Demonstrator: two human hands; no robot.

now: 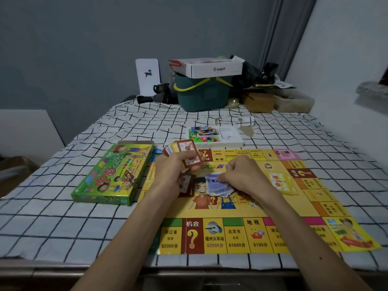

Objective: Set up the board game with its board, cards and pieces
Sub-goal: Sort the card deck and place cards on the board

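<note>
Fingers (184,156) of our left hand (174,166) grip a fanned stack of cards (186,153), brown-bordered one on top. Our right hand (241,175) pinches a blurred purple card (216,181) over a small purple pile (218,191) mid-board. Brown pile (186,184) lies just beside it, under our left hand. Both hands sit above the yellow board (241,211), flat on the checked cloth (52,223). Green box (115,175) left of the board; white tray (231,138) with pieces (205,139) at its far edge.

Board (241,211) lies on the table (52,217); box (114,175) just left of it, tray (216,136) behind it.
</note>
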